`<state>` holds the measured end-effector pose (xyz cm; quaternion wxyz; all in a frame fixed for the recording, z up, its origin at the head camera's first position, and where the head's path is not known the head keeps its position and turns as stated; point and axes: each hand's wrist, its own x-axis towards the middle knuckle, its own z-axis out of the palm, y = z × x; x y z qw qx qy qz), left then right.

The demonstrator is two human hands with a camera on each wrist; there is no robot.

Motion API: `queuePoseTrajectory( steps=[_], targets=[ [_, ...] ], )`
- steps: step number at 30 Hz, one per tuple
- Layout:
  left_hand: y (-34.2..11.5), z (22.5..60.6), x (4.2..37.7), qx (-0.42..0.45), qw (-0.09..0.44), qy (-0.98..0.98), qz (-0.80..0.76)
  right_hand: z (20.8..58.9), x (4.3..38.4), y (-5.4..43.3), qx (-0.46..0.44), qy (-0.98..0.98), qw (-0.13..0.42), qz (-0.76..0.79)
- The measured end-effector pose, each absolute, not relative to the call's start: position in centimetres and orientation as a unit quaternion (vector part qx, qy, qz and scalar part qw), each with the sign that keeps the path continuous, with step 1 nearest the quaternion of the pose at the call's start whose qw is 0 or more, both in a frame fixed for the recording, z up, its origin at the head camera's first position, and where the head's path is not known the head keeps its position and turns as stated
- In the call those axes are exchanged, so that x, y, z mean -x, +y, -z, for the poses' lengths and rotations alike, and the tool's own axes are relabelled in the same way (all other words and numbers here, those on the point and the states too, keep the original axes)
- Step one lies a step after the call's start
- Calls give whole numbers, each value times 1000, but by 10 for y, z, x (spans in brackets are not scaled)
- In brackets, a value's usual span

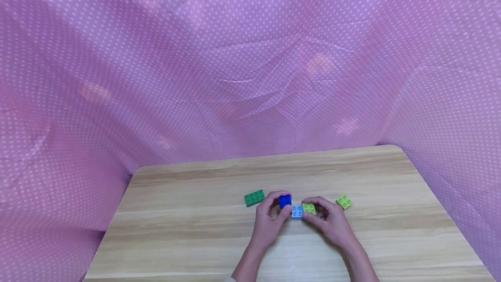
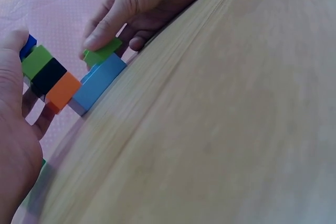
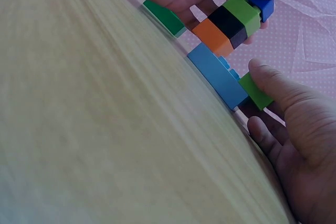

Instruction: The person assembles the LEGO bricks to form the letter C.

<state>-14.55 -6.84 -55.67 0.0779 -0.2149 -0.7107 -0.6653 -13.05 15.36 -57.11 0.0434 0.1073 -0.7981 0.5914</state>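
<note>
Thumb and fingers of my left hand (image 1: 267, 225) grip a stack of toy building bricks: a dark blue brick (image 1: 285, 201) on top, then a lime green brick (image 3: 243, 13), a black brick (image 3: 230, 24) and an orange brick (image 3: 212, 38) at the bottom. The orange brick meets the left end of a long light blue brick (image 3: 216, 74) on the table; whether their studs are joined I cannot tell. My right hand (image 1: 332, 225) pinches another lime green brick (image 1: 308, 208) at the light blue brick's right end, where it touches the top.
A long green brick (image 1: 255, 197) lies left of my left hand, and a loose lime green brick (image 1: 344, 201) lies right of my right hand. Both are on the wooden table (image 1: 188, 229). Pink dotted cloth (image 1: 250, 77) hangs behind the table and at its sides.
</note>
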Motion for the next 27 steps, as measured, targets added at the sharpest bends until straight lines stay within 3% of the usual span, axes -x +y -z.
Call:
queuePoseTrajectory(
  steps=[27],
  targets=[
    [-70, 558, 150, 239, 97, -727, 637, 568, 130, 154, -106, -803, 41, -585]
  ],
)
